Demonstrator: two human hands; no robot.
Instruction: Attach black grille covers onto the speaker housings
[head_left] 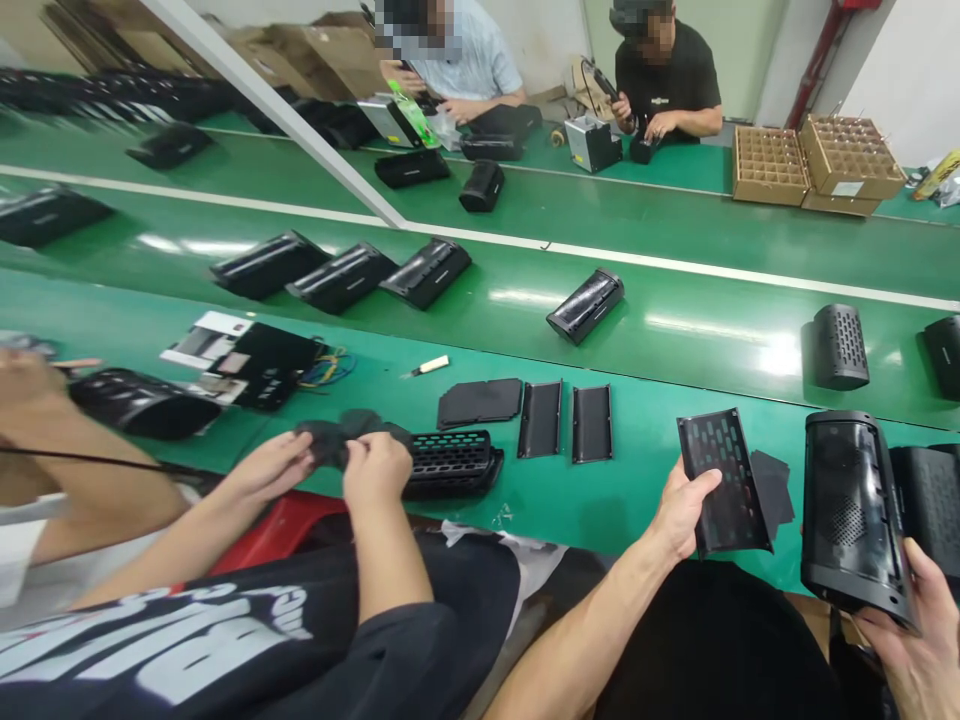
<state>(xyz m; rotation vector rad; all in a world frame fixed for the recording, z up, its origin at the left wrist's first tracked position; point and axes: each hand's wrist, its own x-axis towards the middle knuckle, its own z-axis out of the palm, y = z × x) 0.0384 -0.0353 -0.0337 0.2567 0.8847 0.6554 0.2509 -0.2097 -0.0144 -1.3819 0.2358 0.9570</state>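
Observation:
My left hand (684, 508) is closed on the edge of a black perforated cover panel (724, 500), thumb across its inner face, tilted over the table's near edge. At the right, my right hand (911, 620) grips the lower end of a glossy black speaker housing (851, 515) with a round patch of small holes in it. Between the two, thin black sheets (772, 487) lie on the green table, partly behind the panel. Another black housing (930, 510) stands just behind the one I hold, partly hidden.
A co-worker's hands (379, 470) hold dark pieces to my left, near stacked perforated covers (450, 460). Two curved panels (592, 424) and a pile of black sheets (480, 402) lie ahead. Several housings sit on the green conveyor (697, 300). Two people work opposite, beside divided cartons (769, 165).

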